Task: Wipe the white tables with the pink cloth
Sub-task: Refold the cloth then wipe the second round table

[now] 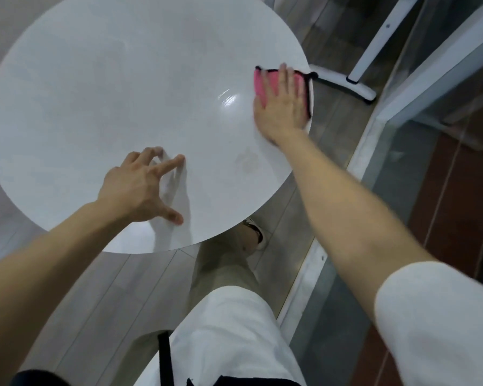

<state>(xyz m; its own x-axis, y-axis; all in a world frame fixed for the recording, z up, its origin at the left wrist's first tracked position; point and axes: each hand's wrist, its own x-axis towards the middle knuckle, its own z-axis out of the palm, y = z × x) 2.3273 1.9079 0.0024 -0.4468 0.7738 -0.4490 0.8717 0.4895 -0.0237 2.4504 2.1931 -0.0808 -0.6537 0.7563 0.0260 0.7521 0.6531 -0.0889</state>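
A round white table fills the upper left of the head view. A pink cloth with a black border lies at the table's right edge. My right hand lies flat on the cloth with its fingers straight, pressing it against the tabletop. My left hand is near the table's front edge, fingers spread, with the fingertips and thumb touching the surface. A faint smudge shows on the tabletop between my two hands.
A white stand with a slanted pole and a curved foot stands on the floor just beyond the table's right edge. A glass partition in a white frame runs along the right. My legs and one shoe are below the table's front edge.
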